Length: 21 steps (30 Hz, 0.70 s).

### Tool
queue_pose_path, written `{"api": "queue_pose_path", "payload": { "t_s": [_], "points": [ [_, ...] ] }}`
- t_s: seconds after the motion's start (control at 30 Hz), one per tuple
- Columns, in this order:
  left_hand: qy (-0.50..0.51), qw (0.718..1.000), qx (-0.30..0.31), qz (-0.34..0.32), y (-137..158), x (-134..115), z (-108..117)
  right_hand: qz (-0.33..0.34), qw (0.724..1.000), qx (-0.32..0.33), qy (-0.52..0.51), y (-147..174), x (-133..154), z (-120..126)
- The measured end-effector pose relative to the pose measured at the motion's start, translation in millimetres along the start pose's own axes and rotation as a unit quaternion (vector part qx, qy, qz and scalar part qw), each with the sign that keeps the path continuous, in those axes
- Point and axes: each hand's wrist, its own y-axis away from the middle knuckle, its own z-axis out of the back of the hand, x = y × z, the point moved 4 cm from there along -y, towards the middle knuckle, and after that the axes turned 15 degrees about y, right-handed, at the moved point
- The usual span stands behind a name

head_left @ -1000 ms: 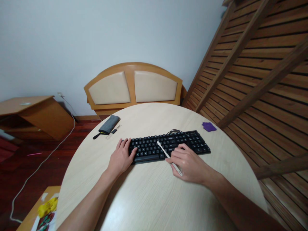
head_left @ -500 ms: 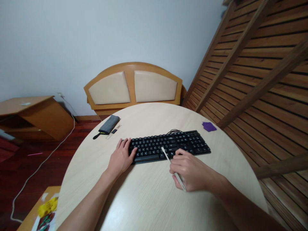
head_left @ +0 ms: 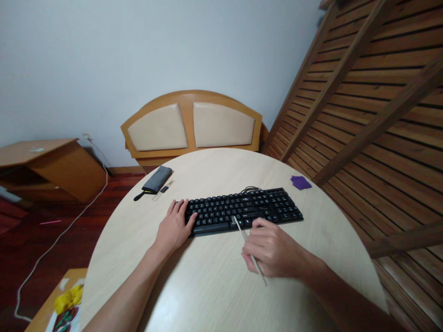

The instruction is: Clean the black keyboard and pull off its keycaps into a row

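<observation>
Currently | left hand spread on keyboard | right hand curled (pinching stick)

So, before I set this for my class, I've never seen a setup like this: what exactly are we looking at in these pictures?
There is no machine here, just a person's two bare hands. Every picture comes from one camera worn on the head, looking forward and down, so you see roughly what the wearer sees.

On the round table lies a black keyboard. The left hand rests on its left end. The right hand holds a thin, pale stick in its fingers, one end over the keys; whether it touches them is hard to tell.

Beyond the left hand lies a grey pouch; at the far right is a purple piece, perhaps cloth.
</observation>
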Motion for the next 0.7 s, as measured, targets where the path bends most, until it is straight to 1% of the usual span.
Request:
{"api": "queue_pose_path", "payload": {
  "t_s": [0.13, 0.2, 0.27, 0.43, 0.57, 0.7],
  "points": [
    [0.001, 1.0, 0.0, 0.001, 0.1, -0.2, 0.1, -0.085, 0.995, -0.042, 0.023, 0.6, -19.2, 4.7],
    [0.0, 1.0, 0.002, 0.003, 0.0, -0.5, 0.4, -0.116, 0.992, -0.048, 0.017, 0.8, -26.0, -0.6],
    [-0.002, 1.0, 0.007, 0.007, -0.2, -0.6, 0.3, -0.133, 0.99, -0.034, 0.015, 0.3, -29.2, -11.3],
    [-0.007, 1.0, 0.015, 0.013, -0.8, 0.0, -0.6, -0.149, 0.988, 0.027, 0.025, -2.7, -29.1, -42.2],
    [-0.005, 1.0, 0.013, 0.008, -0.7, 0.0, -0.8, -0.149, 0.988, 0.027, 0.021, -4.7, -29.0, -54.7],
    [-0.001, 1.0, 0.012, 0.008, -0.5, 0.1, -0.3, -0.145, 0.989, 0.024, 0.025, -5.7, -29.5, -57.0]
  ]
}}
